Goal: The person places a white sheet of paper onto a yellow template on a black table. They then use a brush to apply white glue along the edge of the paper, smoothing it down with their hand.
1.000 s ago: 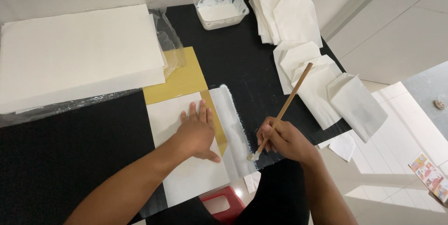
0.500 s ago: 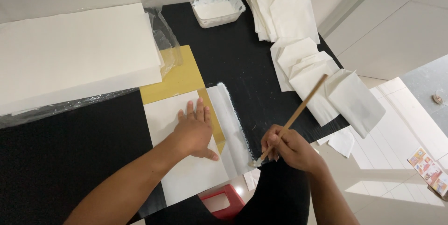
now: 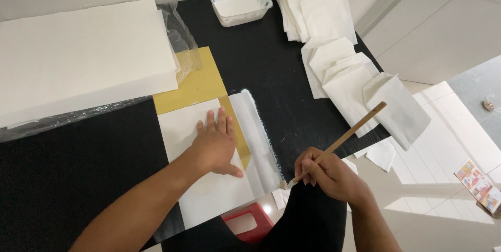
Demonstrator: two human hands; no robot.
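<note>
- pressing flat on a white sheet [image 3: 209,189] at lower centre of the head view, the left hand [image 3: 214,145] lies palm down with fingers spread, gripping nothing.
- the sheet sits on a yellow board [image 3: 195,82], and a white strip [image 3: 258,137] runs just right of the hand, along the sheet's right edge, looking wet with white paste.
- the right hand [image 3: 329,171], at lower right of the frame, is closed around a wooden brush [image 3: 339,139]; the handle slants up to the right, and the tip meets the lower end of the strip.
- a black table [image 3: 271,59] carries everything.
- a thick stack of white paper [image 3: 78,59] fills the upper left, with crinkled clear plastic wrap [image 3: 182,38] at its right edge.
- a clear plastic tub [image 3: 240,4] holding white paste stands at top centre.
- white paper envelopes [image 3: 339,64] lie overlapping from upper right down toward the brush handle.
- a red stool [image 3: 248,223] shows at the bottom edge, below the table.
</note>
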